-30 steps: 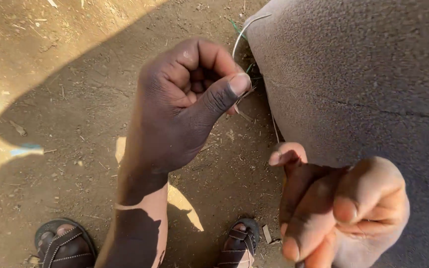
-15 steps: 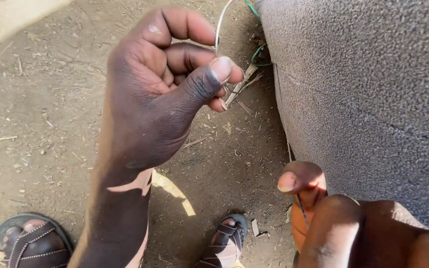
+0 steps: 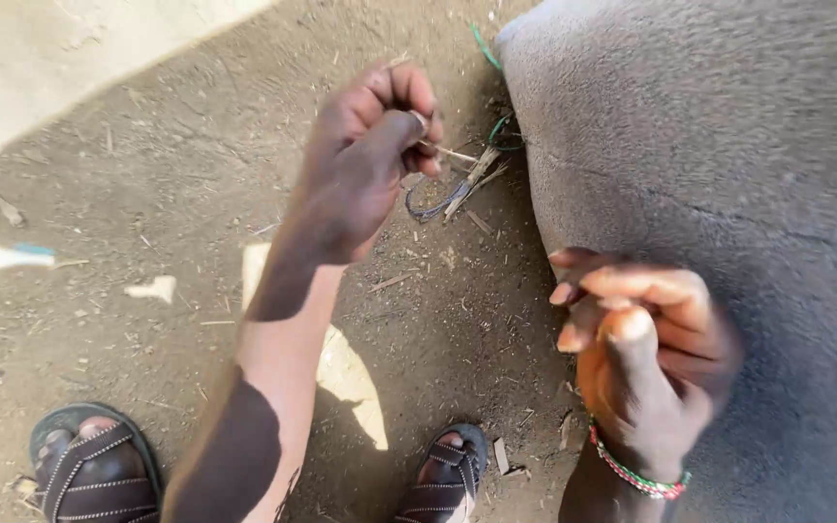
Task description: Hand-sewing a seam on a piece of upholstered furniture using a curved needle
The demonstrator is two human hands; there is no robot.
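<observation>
Nearest the camera, at the foot of the grey cloth (image 3: 728, 174), two feet in dark strapped sandals stand on the dirt ground (image 3: 147, 174): the left sandal (image 3: 94, 470) well out from the cloth, the right sandal (image 3: 449, 475) close to its lower edge. Small chips of wood lie on the ground just beside the right sandal.

Against the cloth's lower part, the right hand (image 3: 646, 363) is raised with its fingers curled inward and the thumb laid over them; a beaded bracelet (image 3: 635, 475) of red, green and white circles the wrist. Whether anything lies inside this closed hand cannot be told.

Farther up, just off the cloth's left edge, the left hand (image 3: 365, 165) is closed in a pinch, thumb pressed to the bent forefinger. It grips the end of a thin pale strand (image 3: 452, 153), which runs from the fingertips toward the cloth. Below the strand, on the ground between the left hand and the cloth, lies a dark curved cord (image 3: 433, 208) among dry stalks. A green wire (image 3: 484, 46) shows at the cloth's upper left corner.

Farthest from the cloth, sunlit pale ground fills the upper left.
</observation>
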